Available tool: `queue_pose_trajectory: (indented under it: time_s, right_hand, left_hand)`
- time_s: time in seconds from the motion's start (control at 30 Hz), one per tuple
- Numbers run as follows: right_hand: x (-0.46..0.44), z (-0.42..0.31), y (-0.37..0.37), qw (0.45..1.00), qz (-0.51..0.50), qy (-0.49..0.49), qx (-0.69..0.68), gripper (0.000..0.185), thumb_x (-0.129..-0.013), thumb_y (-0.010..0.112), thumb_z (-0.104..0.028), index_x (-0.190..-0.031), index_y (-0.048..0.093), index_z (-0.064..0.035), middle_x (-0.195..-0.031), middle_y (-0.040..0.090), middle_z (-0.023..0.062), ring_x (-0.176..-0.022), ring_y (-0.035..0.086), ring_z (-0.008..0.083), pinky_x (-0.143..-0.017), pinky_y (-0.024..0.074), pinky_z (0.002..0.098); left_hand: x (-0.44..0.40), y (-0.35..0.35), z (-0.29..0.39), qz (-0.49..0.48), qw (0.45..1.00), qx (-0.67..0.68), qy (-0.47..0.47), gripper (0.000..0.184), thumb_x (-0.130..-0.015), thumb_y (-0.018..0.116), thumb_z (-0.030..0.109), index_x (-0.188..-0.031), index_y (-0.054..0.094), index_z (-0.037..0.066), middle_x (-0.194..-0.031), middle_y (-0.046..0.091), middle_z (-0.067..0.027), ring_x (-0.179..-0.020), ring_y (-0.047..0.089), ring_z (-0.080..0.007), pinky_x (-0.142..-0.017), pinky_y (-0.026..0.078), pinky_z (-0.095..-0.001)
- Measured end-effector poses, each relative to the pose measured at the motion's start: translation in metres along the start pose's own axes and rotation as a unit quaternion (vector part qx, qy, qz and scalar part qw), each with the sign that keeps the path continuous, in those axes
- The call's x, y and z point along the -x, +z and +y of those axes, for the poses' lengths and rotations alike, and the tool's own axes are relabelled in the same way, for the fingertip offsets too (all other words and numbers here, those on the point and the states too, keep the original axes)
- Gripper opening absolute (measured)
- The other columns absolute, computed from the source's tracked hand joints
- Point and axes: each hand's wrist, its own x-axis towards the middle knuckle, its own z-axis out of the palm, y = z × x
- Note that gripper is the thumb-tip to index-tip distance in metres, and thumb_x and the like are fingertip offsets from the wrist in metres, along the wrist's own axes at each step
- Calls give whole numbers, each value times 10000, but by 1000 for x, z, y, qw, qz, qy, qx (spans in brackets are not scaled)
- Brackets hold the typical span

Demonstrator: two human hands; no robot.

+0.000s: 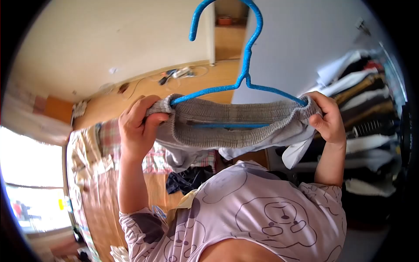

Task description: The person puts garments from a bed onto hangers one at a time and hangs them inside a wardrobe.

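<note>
A grey garment (231, 139) with a gathered elastic waistband is stretched sideways between my two hands. Inside its opening sits a blue hanger (247, 59); the hook points up and the shoulders reach to both ends of the waistband. The hanger's lower bar shows through the opening. My left hand (142, 122) pinches the waistband at the left end, thumb in front. At the right end, my right hand (325, 115) grips the waistband near the hanger's other tip. A pale flap of cloth hangs below the right side.
Clothes hang on a rack (366, 105) at the right. A bed (100, 196) with a checked cover and dark clothing (187, 180) lies at the lower left. Cables and a power strip (181, 73) rest on the wooden floor. A window (35, 187) is at far left.
</note>
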Motion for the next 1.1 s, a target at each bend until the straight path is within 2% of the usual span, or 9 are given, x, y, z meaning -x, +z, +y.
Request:
queue_pose_trajectory:
  time_s: [0.1,0.23,0.5,0.57,0.67,0.8,1.03,1.07,1.1]
  right_hand:
    - [31,-6,-31,999,-20,7,26,442,-817,648,-345,-1015,551,38,-752,570,39,-674,513,113,-625,405,213]
    - [78,-15,-88,972,-203,54,-105,530,-722,731,-248,-1082,522,80,-933,644,134,-785,625,180,-671,464,252]
    - [156,-25,-125,902,-143,-32,-405,535,-614,627,43,-1068,417,234,-1070,547,312,-920,615,295,-827,471,275]
    - [180,-31,-127,894,-102,-66,-431,584,-659,607,48,-1121,333,276,-1140,461,392,-1041,558,359,-957,394,344]
    - [188,-46,-122,822,-2,-93,-561,701,-724,584,21,-1238,185,282,-1264,269,458,-1270,267,458,-1075,92,496]
    - [221,-52,-125,817,75,-89,-564,729,-745,567,-2,-1258,132,279,-1292,201,466,-1287,207,477,-1070,35,493]
    - [277,-60,-134,880,107,-90,-454,713,-740,564,-31,-1254,177,274,-1289,198,473,-1275,212,501,-1056,140,488]
    - [278,-65,-135,895,134,-85,-417,737,-713,595,-50,-1248,203,272,-1221,328,463,-1193,412,437,-1010,301,403]
    - [284,-72,-135,896,145,-84,-410,737,-713,595,-50,-1248,203,272,-1221,328,463,-1193,412,437,-1010,301,403]
  left_hand:
    - [-24,28,17,3,997,54,58,248,-695,714,144,-859,595,1,-694,547,-97,-592,519,-225,-550,406,-277]
    - [-48,68,36,-48,987,111,105,297,-692,720,224,-852,598,6,-692,552,-91,-600,522,-226,-559,403,-290]
    - [-92,172,94,-93,943,292,133,473,-730,650,453,-859,583,3,-723,565,-75,-608,498,-185,-558,382,-277]
    - [-100,207,110,-108,921,351,127,487,-750,635,459,-869,569,-8,-721,515,-60,-616,457,-156,-563,361,-257]
    - [-112,260,139,-169,878,432,116,471,-761,641,430,-884,565,-19,-720,497,-46,-636,444,-134,-579,356,-249]
    - [-120,325,166,-351,769,520,120,455,-773,639,405,-920,565,-19,-759,521,-38,-672,468,-129,-613,378,-240]
    - [-145,391,205,-434,704,511,234,693,-676,636,631,-944,615,-7,-808,572,-60,-726,544,-159,-660,423,-277]
    - [-150,398,211,-441,688,529,226,693,-667,644,632,-928,610,-9,-810,566,-58,-732,541,-153,-665,419,-269]
    - [-155,404,216,-449,672,547,218,694,-659,651,634,-911,604,-11,-811,561,-57,-738,537,-147,-671,415,-260]
